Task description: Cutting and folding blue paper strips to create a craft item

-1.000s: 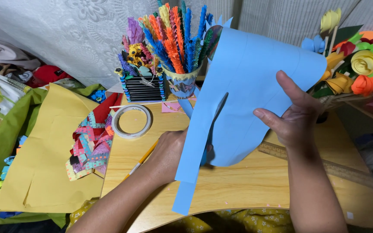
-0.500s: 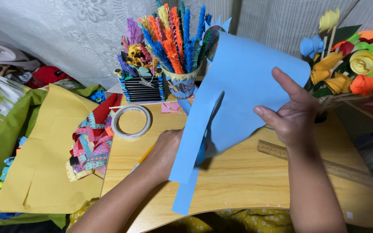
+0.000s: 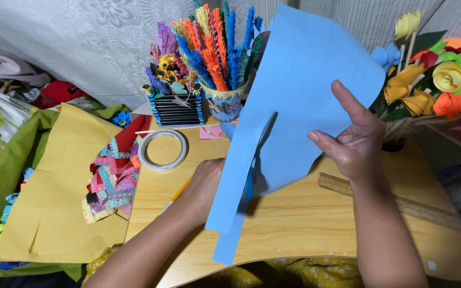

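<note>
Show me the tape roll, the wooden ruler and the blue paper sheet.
tape roll (image 3: 144,158), head view, on its left rim.
wooden ruler (image 3: 401,204), head view, on its middle stretch.
blue paper sheet (image 3: 305,74), head view, on its upper face.

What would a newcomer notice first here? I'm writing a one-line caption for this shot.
First, the big blue paper sheet held up mid-frame over the wooden table, the right hand pinching its edge and the left hand at the strip hanging from its lower edge. Behind it stands a cup of bright paper stems, with paper roses at the right edge.
</note>
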